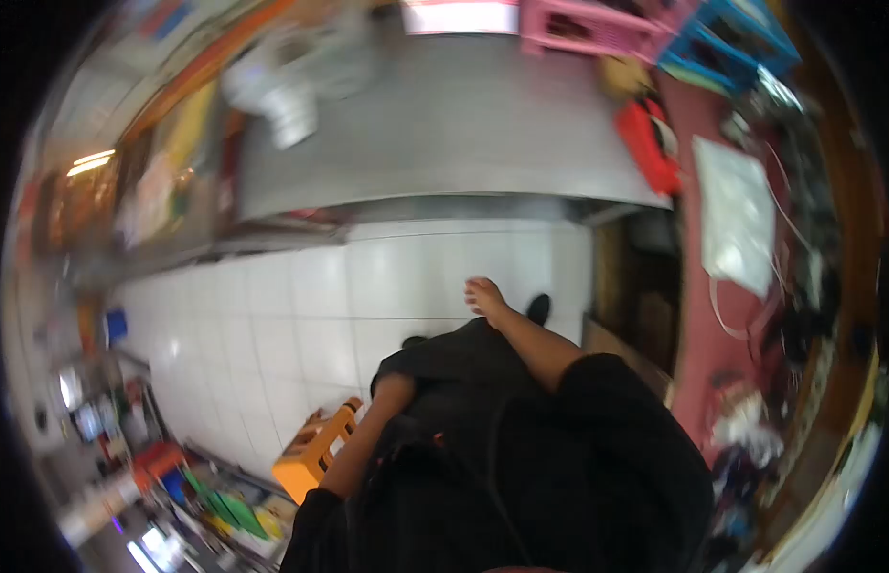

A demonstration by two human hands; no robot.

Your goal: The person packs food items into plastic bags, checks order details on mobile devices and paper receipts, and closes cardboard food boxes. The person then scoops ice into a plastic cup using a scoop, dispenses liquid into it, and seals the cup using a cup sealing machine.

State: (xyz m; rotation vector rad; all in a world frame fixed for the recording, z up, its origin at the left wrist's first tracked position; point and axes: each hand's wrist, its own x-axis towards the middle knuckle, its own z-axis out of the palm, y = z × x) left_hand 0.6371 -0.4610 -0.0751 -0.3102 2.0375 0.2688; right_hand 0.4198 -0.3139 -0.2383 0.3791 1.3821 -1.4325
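Observation:
My right hand hangs over the tiled floor in front of my dark clothes. Its short-looking fingers point left and are slightly apart, with nothing seen in them. Against the clothes on the left side is my left hand, smeared by motion, its fingers hidden. An orange stool stands on the floor beside my left forearm. Beyond both hands runs a grey metal table.
On the table's right end lies a red item. Pink and blue plastic baskets stand at the back right. A white package rests on the red surface at right. White plastic bags lie at the table's left.

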